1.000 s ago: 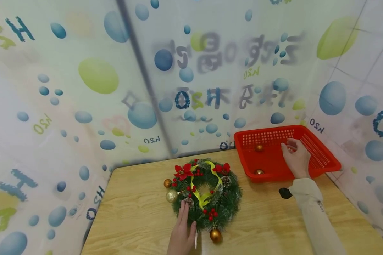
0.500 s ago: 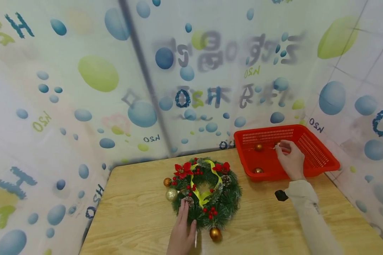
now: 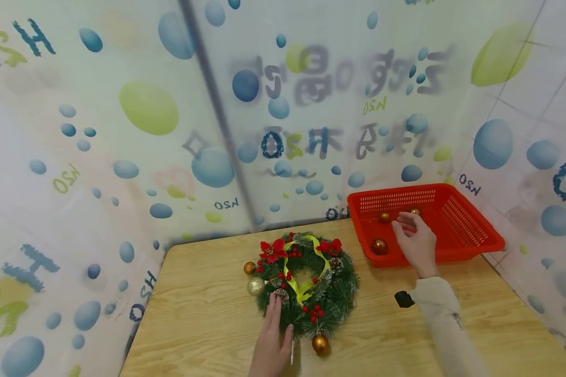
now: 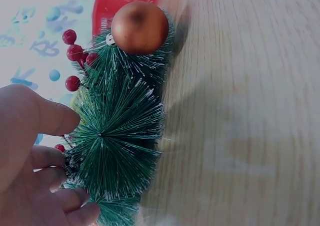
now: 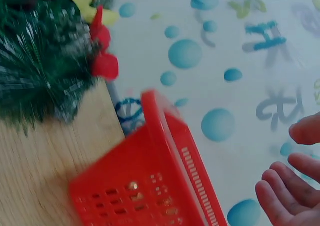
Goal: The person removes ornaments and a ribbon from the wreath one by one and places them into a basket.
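A green wreath [image 3: 341,306] with red flowers, berries, pine cones and a yellow ribbon lies on the wooden table. My left hand [image 3: 272,343] rests at its near left edge, fingers extended over the needles; the left wrist view shows the fingers [image 4: 52,178] against the bristles. At the wreath's near side hangs a copper ball ornament [image 3: 320,344]. Over the red basket [image 3: 471,254] hovers my right hand [image 3: 417,243], its fingers loosely bent. Nothing shows between the thumb and fingers [image 5: 285,188] in the right wrist view. Several ball ornaments, one a copper ball [image 3: 379,246], lie in the basket.
A gold glitter ball [image 3: 256,286] and a small orange ball [image 3: 249,268] sit at the wreath's left side. Behind the table [image 3: 203,314] hangs a patterned curtain [image 3: 292,104]. The basket stands at the table's back right, close to the curtain.
My right hand has moved left over the basket. The copper ball near the basket's front left now shows more fully. My left hand stays on the wreath.
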A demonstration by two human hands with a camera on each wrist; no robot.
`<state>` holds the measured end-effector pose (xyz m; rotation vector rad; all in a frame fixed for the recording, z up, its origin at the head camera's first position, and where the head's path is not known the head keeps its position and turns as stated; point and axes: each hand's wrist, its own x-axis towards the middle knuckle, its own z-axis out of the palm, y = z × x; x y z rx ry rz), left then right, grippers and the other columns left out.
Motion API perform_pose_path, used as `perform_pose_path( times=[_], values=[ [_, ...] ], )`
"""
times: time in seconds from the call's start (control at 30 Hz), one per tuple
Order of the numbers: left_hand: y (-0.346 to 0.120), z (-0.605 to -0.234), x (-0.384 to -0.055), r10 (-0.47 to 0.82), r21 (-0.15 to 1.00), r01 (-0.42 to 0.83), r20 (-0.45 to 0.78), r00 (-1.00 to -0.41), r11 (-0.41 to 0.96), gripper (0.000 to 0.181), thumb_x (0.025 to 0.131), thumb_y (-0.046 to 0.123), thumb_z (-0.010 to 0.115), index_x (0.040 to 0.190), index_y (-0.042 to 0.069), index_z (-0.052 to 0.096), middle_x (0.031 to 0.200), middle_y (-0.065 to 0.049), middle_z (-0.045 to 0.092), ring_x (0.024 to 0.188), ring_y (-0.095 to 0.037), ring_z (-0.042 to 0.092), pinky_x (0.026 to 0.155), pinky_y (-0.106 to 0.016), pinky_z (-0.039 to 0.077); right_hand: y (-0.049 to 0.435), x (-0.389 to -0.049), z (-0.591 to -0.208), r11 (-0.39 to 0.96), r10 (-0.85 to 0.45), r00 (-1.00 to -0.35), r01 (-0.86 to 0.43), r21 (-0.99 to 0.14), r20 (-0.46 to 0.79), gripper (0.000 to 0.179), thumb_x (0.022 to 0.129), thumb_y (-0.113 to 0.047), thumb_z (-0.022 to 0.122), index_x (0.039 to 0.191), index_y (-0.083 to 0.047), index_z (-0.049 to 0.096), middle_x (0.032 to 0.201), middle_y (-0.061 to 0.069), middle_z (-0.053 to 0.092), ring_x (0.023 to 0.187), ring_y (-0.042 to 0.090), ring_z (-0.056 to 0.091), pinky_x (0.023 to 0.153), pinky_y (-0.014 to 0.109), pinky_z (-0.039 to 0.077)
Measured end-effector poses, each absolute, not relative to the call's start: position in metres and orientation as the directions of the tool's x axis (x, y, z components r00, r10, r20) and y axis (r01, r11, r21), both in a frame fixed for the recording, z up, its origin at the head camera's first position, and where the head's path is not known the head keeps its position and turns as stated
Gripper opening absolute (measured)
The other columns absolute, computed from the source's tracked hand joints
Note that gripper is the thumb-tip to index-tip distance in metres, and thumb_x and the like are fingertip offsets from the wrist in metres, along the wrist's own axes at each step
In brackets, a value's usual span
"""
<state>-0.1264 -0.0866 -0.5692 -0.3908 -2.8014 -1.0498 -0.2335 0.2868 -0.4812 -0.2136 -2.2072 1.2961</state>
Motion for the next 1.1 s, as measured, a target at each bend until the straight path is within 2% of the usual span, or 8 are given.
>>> perform_pose_path(
  times=[0.07, 0.27, 0.33, 0.57, 0.83, 0.9, 1.0, 1.1],
  values=[
    [-0.087, -0.57, -0.127, 0.197, 0.625, 0.285, 0.208, -0.958, 0.726, 0.069, 0.101, 0.02, 0.062, 0.158, -0.002, 0.029, 0.167, -0.02, 0.021, 0.146, -0.042, 0.038, 0.109, -0.055, 0.044, 0.28, -0.231, -0.481, 0.517, 0.391, -0.832, -0.155, -0.842, 0.394, 0.038, 0.1, -0.026, 0.065, 0.131, -0.003, 0.063, 0.127, 0.017, 0.069, 0.099, -0.005, 0.059, 0.081, -0.001, 0.042],
    [-0.086, -0.573, -0.126, 0.195, 0.617, 0.29, 0.218, -0.956, 0.731, 0.07, 0.1, 0.018, 0.063, 0.158, -0.002, 0.029, 0.168, -0.019, 0.021, 0.146, -0.041, 0.037, 0.109, -0.054, 0.045, 0.259, -0.223, -0.478, 0.517, 0.337, -0.833, -0.225, -0.826, 0.438, 0.037, 0.1, -0.022, 0.066, 0.13, -0.001, 0.062, 0.125, 0.019, 0.068, 0.108, 0.031, 0.066, 0.084, 0.0, 0.044],
    [-0.086, -0.573, -0.126, 0.194, 0.619, 0.291, 0.221, -0.956, 0.729, 0.07, 0.1, 0.018, 0.063, 0.158, -0.001, 0.029, 0.168, -0.019, 0.021, 0.147, -0.04, 0.037, 0.108, -0.053, 0.046, 0.254, -0.221, -0.478, 0.511, 0.326, -0.833, -0.244, -0.824, 0.448, 0.037, 0.1, -0.02, 0.066, 0.13, -0.001, 0.062, 0.125, 0.02, 0.068, 0.107, 0.031, 0.066, 0.084, -0.001, 0.043],
    [-0.086, -0.572, -0.126, 0.195, 0.623, 0.287, 0.213, -0.957, 0.728, 0.07, 0.101, 0.019, 0.062, 0.159, 0.0, 0.028, 0.168, -0.018, 0.021, 0.146, -0.039, 0.038, 0.105, -0.052, 0.049, 0.24, -0.214, -0.488, 0.511, 0.304, -0.839, -0.256, -0.821, 0.451, 0.034, 0.099, -0.019, 0.067, 0.129, -0.003, 0.063, 0.122, 0.018, 0.07, 0.101, 0.009, 0.066, 0.084, 0.001, 0.046],
    [-0.086, -0.574, -0.126, 0.196, 0.609, 0.307, 0.244, -0.95, 0.732, 0.07, 0.1, 0.018, 0.063, 0.159, 0.0, 0.028, 0.168, -0.018, 0.021, 0.145, -0.039, 0.039, 0.105, -0.051, 0.05, 0.223, -0.206, -0.504, 0.513, 0.235, -0.86, -0.285, -0.809, 0.453, 0.034, 0.098, -0.017, 0.069, 0.128, -0.002, 0.064, 0.121, 0.019, 0.071, 0.1, 0.025, 0.07, 0.084, 0.002, 0.047],
    [-0.086, -0.574, -0.125, 0.198, 0.606, 0.314, 0.252, -0.947, 0.731, 0.07, 0.1, 0.017, 0.063, 0.159, -0.001, 0.028, 0.168, -0.019, 0.021, 0.145, -0.04, 0.039, 0.106, -0.051, 0.049, 0.219, -0.204, -0.506, 0.515, 0.226, -0.863, -0.288, -0.807, 0.452, 0.034, 0.097, -0.016, 0.07, 0.128, -0.003, 0.065, 0.121, 0.018, 0.071, 0.101, 0.027, 0.07, 0.085, 0.008, 0.052],
    [-0.085, -0.573, -0.124, 0.2, 0.605, 0.32, 0.259, -0.945, 0.729, 0.07, 0.1, 0.016, 0.063, 0.158, -0.001, 0.029, 0.168, -0.019, 0.021, 0.145, -0.041, 0.04, 0.106, -0.052, 0.048, 0.215, -0.2, -0.508, 0.517, 0.216, -0.866, -0.29, -0.806, 0.45, 0.032, 0.097, -0.014, 0.07, 0.127, -0.005, 0.065, 0.12, 0.017, 0.071, 0.101, 0.028, 0.071, 0.087, 0.026, 0.059],
    [-0.085, -0.572, -0.124, 0.2, 0.603, 0.321, 0.26, -0.945, 0.73, 0.07, 0.099, 0.015, 0.063, 0.158, -0.001, 0.029, 0.168, -0.019, 0.022, 0.144, -0.041, 0.04, 0.106, -0.052, 0.048, 0.211, -0.197, -0.51, 0.51, 0.205, -0.873, -0.29, -0.81, 0.442, 0.032, 0.096, -0.011, 0.07, 0.127, -0.004, 0.065, 0.12, 0.016, 0.071, 0.101, 0.029, 0.071, 0.089, 0.042, 0.058]
  ],
)
